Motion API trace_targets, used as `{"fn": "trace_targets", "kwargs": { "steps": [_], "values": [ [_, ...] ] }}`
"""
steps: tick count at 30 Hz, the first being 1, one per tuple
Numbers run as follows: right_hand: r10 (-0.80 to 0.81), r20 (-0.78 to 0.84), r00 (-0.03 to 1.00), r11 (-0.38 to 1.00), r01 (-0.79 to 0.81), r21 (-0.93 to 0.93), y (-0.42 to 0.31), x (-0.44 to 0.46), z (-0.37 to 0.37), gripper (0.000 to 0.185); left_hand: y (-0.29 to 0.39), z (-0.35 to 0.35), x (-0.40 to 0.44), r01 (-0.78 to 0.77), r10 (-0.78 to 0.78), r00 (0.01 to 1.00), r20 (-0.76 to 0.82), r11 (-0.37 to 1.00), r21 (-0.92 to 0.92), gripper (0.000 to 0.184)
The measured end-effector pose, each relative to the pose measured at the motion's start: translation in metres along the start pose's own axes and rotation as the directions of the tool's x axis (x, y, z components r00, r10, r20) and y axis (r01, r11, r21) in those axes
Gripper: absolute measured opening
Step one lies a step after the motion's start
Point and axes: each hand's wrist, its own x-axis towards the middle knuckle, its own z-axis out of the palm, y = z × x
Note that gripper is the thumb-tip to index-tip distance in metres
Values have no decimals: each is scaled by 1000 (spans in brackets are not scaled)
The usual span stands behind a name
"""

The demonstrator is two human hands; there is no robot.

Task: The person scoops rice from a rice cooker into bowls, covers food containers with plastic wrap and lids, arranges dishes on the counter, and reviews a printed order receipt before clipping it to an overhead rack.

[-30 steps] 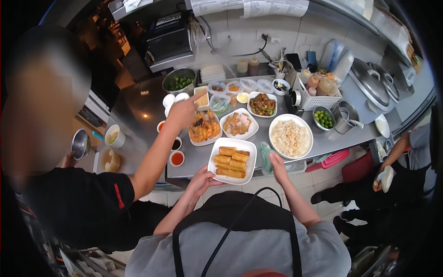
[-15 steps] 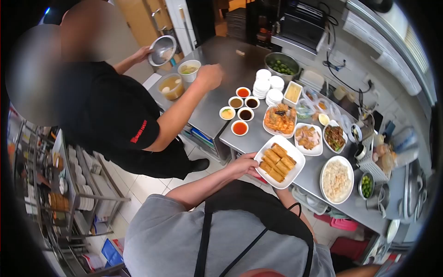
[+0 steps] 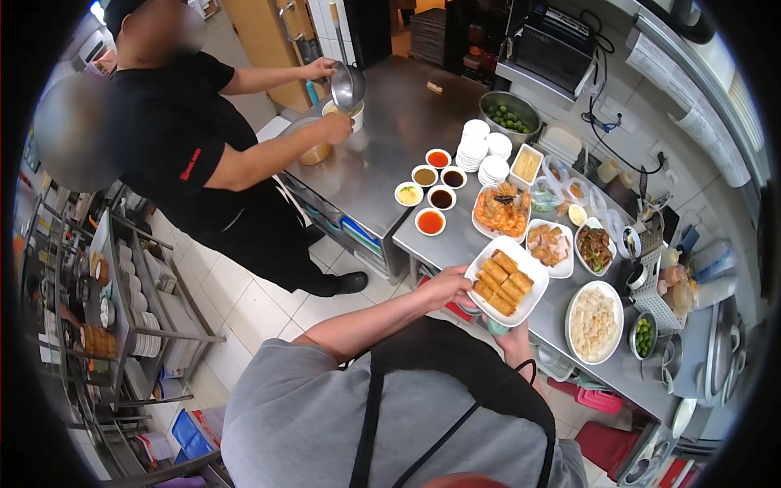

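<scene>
My left hand (image 3: 452, 290) grips the left rim of a square white plate (image 3: 533, 302) stacked with golden fried rolls (image 3: 502, 282). Under the plate's lower edge is my right hand (image 3: 513, 337), its fingers partly hidden by the plate and next to something green. Beyond the plate stand a dish of shrimp (image 3: 501, 211), a dish of pale fried pieces (image 3: 548, 245) and a dish of dark meat (image 3: 595, 247). An oval bowl of rice (image 3: 594, 323) sits to the right on the steel counter.
Small sauce cups (image 3: 430, 221), stacked white saucers (image 3: 472, 152) and a pot of green limes (image 3: 508, 116) stand farther back. At the left, a co-worker in black tilts a metal bowl (image 3: 347, 87) over a white tub. A shelf rack (image 3: 163, 329) is at the lower left.
The view has swung left. The plate of rolls stays in my left hand; my right hand has come under its edge. The co-worker's arm has drawn back from the dishes to the tub, the metal bowl now over it.
</scene>
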Motion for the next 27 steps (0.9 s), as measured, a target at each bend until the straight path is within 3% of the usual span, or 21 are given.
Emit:
{"fn": "trace_targets", "kwargs": {
  "steps": [2,4,6,7,9,10,12,13,15,16,17,19,20,22,24,25,26,27],
  "values": [
    [41,-45,998,949,-53,-310,-5,-17,0,45,1,-4,1,-19,19,1000,-8,1000,6,51],
    [36,-90,995,958,-60,-280,-16,-22,-13,44,5,-7,0,-34,34,999,-13,999,9,50],
    [-173,-146,974,879,86,-469,-34,-30,-23,34,13,-8,-6,-23,27,998,-49,995,93,48],
    [-173,-148,974,879,85,-469,-47,-30,-39,34,12,-10,-6,-21,25,998,-49,996,91,48],
    [-537,-54,842,444,228,-867,-65,-28,-61,27,7,-18,-3,-18,25,998,-66,995,101,47],
    [-542,-57,838,444,228,-866,-67,-27,-63,27,5,-21,-1,-15,21,998,-60,995,102,47],
    [-728,244,641,-140,209,-968,-73,-24,-59,24,1,-25,0,-25,27,999,-46,998,50,48],
    [-705,396,588,-305,253,-918,-70,-25,-47,32,0,-24,-1,-13,14,1000,-27,998,57,48],
    [-632,554,542,-686,-58,-726,-63,-3,-70,42,2,-21,0,5,-1,997,-79,999,48,49],
    [-558,510,655,-702,-45,-711,-60,14,-92,51,-1,-23,4,6,-5,997,-75,1000,9,50],
    [-545,536,645,-766,-123,-631,-44,17,-81,48,1,-19,4,11,-12,997,-71,1000,-5,50],
    [-435,544,718,-774,10,-633,-27,47,-105,33,4,-14,8,31,-30,998,-60,999,14,49],
    [-481,372,794,-445,145,-884,-13,21,-48,34,6,-12,11,40,-37,998,-60,998,43,48],
    [-465,392,794,-182,347,-920,5,8,-20,34,8,-7,16,34,-31,998,-47,998,60,42],
    [-326,431,842,-388,296,-873,8,10,-41,35,11,-4,21,53,-48,997,-53,993,102,42],
    [-354,389,851,-297,293,-909,5,-2,-38,34,14,2,22,58,-54,998,-32,991,123,42],
    [-377,389,841,-294,290,-911,-2,-8,-42,34,17,7,23,77,-73,997,-35,989,126,42],
    [-450,234,862,-44,241,-970,-14,-16,-50,32,19,11,23,94,-90,995,-41,988,126,43]
  ]
}}
